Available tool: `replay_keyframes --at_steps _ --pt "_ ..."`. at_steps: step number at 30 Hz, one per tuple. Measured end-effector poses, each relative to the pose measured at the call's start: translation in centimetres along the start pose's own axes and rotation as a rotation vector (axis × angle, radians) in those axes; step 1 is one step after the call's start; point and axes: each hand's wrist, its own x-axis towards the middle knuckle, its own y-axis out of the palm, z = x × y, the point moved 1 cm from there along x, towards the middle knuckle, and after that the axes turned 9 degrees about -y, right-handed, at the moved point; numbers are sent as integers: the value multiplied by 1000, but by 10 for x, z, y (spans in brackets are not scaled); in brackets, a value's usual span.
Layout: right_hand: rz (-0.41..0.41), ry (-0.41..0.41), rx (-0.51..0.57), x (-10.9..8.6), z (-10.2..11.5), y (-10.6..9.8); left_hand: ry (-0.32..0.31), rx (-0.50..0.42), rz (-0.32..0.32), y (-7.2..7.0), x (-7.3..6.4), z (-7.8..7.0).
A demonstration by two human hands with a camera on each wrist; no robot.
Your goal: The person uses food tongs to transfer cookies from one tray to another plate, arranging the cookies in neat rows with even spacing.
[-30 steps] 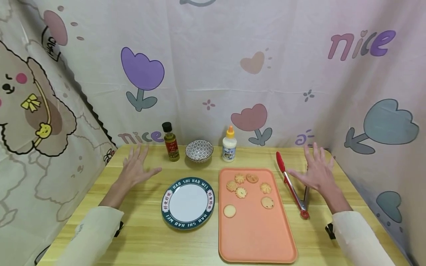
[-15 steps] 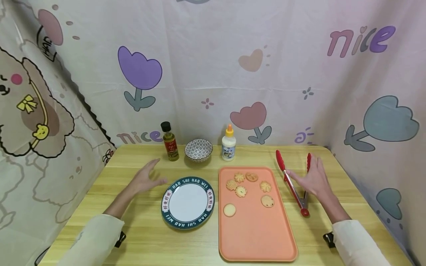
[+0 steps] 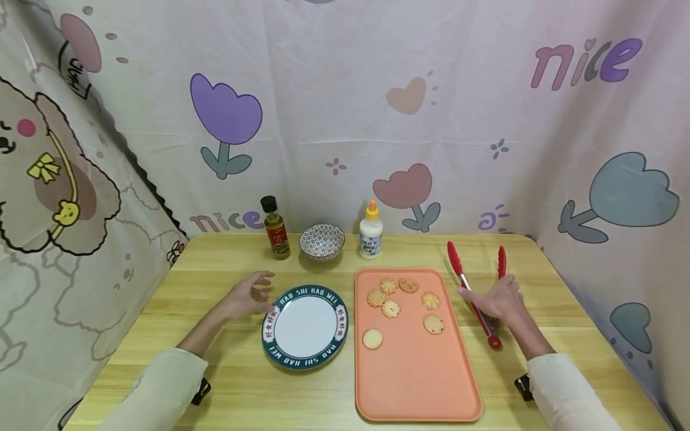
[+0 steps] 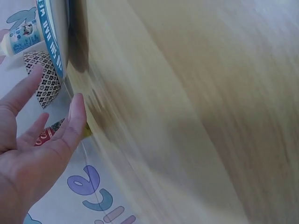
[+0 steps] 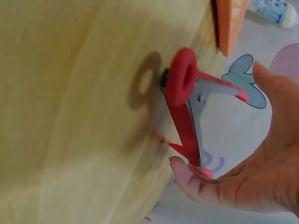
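Note:
My left hand hovers at the left rim of a white plate with a dark green lettered border. Its fingers are bent loosely, thumb toward the rim, and hold nothing. On the right, a pair of kitchen tongs with red tips and steel arms lies spread on the table. My right hand is over them, thumb and fingers apart on either side of the arms. In the right wrist view the tongs sit between thumb and fingers, with a fingertip close beside one arm; no grip shows.
An orange tray between plate and tongs bears several cookies. Along the back stand an oil bottle with a black cap, a patterned bowl and a white squeeze bottle. A printed curtain hangs behind the table.
Both hands, at first spread wide and raised, have come lower and nearer: the left moved right to the plate's rim, the right came down over the tongs. The objects stayed in place.

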Motion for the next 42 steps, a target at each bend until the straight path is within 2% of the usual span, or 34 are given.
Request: replay_keyframes --at_steps 4,10,20,26,31,42 --pt "8 -7 -15 0 2 5 -2 -37 44 2 0 2" --pt "14 -42 -35 2 1 9 -11 -46 117 9 0 8" --pt "-16 -50 66 3 -6 4 -57 -19 103 14 0 8" --pt "-75 -84 96 5 -2 1 -84 -4 93 14 0 7" --pt "-115 -130 114 5 3 -2 -89 15 91 14 -1 6" --pt "-153 -301 142 -4 25 -7 -110 17 79 15 -1 4"
